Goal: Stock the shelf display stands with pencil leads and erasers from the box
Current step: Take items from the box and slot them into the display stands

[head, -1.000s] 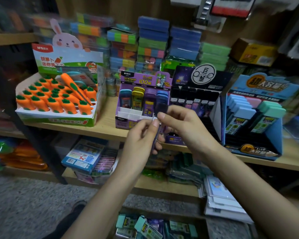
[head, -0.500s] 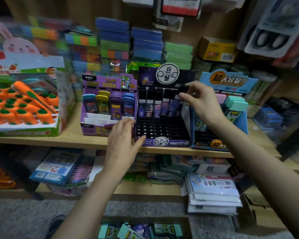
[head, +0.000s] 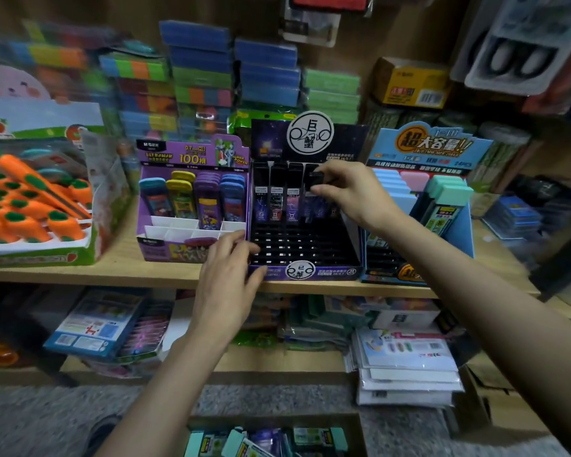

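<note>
A black and purple lead display stand (head: 305, 245) sits mid-shelf, its back row holding several lead tubes. My right hand (head: 350, 192) pinches the black cap of a pencil lead tube (head: 315, 179) over that back row, right of the others. My left hand (head: 226, 278) rests with fingers spread on the stand's front left corner, holding nothing. A purple stand (head: 192, 222) with coloured lead cases is to the left, a blue stand (head: 439, 206) with blue, pink and mint-capped cases to the right. The supply box (head: 267, 440) lies on the floor below, with more packs.
An orange carrot-item tray (head: 37, 206) fills the shelf's left end. Stacked coloured boxes (head: 205, 77) line the back wall. A lower shelf holds packets (head: 406, 364) and a blue pack (head: 96, 324). The wooden shelf edge (head: 112, 275) runs across.
My hands have separated: the right carried a lead tube up to the black stand's back row, and the left dropped to the stand's front corner. The view swung right and closer.
</note>
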Available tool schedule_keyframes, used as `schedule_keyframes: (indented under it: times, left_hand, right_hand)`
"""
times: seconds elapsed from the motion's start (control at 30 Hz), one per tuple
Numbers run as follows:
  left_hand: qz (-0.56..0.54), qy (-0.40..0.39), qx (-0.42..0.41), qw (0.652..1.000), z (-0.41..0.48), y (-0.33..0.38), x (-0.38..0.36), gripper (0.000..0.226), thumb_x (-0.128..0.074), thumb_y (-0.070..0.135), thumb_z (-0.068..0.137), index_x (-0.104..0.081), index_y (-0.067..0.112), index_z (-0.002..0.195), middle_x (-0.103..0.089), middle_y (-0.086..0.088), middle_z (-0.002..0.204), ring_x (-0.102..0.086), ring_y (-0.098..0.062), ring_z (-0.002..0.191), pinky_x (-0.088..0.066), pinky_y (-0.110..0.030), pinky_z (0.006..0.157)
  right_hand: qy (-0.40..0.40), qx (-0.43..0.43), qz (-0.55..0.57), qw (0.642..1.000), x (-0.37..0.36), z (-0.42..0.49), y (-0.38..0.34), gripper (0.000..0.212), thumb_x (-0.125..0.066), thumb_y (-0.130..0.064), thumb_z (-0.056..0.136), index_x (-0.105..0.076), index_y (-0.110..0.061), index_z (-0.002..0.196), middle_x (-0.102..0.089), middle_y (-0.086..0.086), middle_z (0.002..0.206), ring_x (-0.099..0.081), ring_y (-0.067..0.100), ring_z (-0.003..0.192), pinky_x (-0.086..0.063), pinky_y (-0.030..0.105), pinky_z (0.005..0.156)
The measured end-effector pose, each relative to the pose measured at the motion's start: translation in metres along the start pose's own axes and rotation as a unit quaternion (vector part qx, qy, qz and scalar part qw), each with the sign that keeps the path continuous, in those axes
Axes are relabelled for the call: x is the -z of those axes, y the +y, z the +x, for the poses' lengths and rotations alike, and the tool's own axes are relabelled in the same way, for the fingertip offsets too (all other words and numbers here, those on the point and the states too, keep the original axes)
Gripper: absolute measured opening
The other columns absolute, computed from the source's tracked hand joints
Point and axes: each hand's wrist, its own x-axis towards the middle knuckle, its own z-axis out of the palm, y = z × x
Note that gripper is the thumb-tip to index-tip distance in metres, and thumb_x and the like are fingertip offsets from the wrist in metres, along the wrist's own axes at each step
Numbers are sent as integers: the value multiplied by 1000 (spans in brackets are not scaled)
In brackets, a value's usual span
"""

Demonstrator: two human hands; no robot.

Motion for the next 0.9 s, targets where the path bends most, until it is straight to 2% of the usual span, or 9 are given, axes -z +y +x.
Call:
schedule_keyframes:
  times: [0.1, 0.2, 0.33, 0.4, 0.5, 0.6, 0.77, 0.83, 0.9]
  left_hand:
    - [-10, 3, -2, 1000, 0, -2, -2, 22, -60, 21, 90, -61, 11, 110, -41, -4, 140, -33, -20, 130, -32, -35, 105]
    - [-19, 7, -1, 1000, 0, -4, -3, 21, -61, 20, 89, -60, 12, 109, -41, -3, 140, -33, -19, 130, -32, -34, 104]
    - [-25, 9, -2, 1000, 1, -5, -3, 25, -61, 22, 89, -57, 14, 113, -40, -1, 140, -32, -17, 130, -30, -30, 105]
    - [-22, 11, -6, 1000, 0, -4, -1, 31, -59, 24, 90, -54, 14, 119, -39, -1, 140, -32, -17, 130, -29, -30, 106]
    - [-30, 19, -21, 999, -8, 1, 4, 35, -56, 27, 92, -50, 14, 124, -39, -1, 136, -33, -16, 129, -29, -29, 106]
    - [-33, 17, -82, 996, -23, 3, 16, 32, -54, 25, 93, -52, 12, 122, -46, -1, 127, -43, -16, 119, -38, -31, 99]
    - [-9, -69, -136, 988, -56, -11, 31, 18, -50, 28, 94, -53, 18, 110, -55, 6, 108, -57, -16, 94, -47, -35, 73]
    - [32, -126, -143, 981, -75, -27, 25, 16, -49, 29, 95, -52, 19, 107, -56, 5, 104, -58, -17, 90, -48, -37, 71]
    - [72, -202, -131, 968, -96, -48, 10, 17, -49, 29, 95, -52, 18, 107, -56, 2, 105, -58, -18, 93, -47, -37, 75]
  right_hand:
    - [25, -58, 8, 998, -4, 4, 3, 17, -67, -15, 86, -63, -1, 95, -65, 17, 88, -62, 33, 84, -50, 50, 80]
    - [40, -116, 12, 992, -12, 9, 6, 19, -68, -17, 85, -62, 1, 88, -68, 21, 87, -65, 35, 84, -52, 49, 80]
    - [41, -144, -40, 988, -19, 14, 5, 27, -67, -25, 86, -63, -6, 68, -69, 16, 74, -65, 26, 70, -49, 31, 62]
    - [18, -152, -82, 985, -18, 15, 1, 33, -64, -30, 88, -69, -2, 71, -70, 13, 72, -65, 20, 66, -48, 27, 64]
    - [-11, -160, -123, 979, -12, 6, -9, 34, -60, -32, 91, -70, -1, 84, -70, 15, 83, -65, 26, 83, -52, 35, 76]
    - [0, -119, -148, 982, -1, -25, -26, 26, -56, -28, 93, -68, -4, 95, -69, 14, 94, -61, 28, 92, -47, 33, 77]
    - [-101, -70, -141, 982, 3, -117, -51, 17, -56, -24, 93, -66, -12, 99, -69, 5, 97, -63, 21, 90, -44, 28, 74]
    - [-154, -80, -145, 974, -7, -153, -49, 17, -55, -25, 93, -66, -13, 99, -69, 4, 97, -62, 21, 92, -41, 26, 71]
    - [-206, -108, -137, 963, -24, -188, -42, 20, -54, -25, 94, -66, -11, 102, -69, 7, 103, -62, 22, 97, -43, 30, 77]
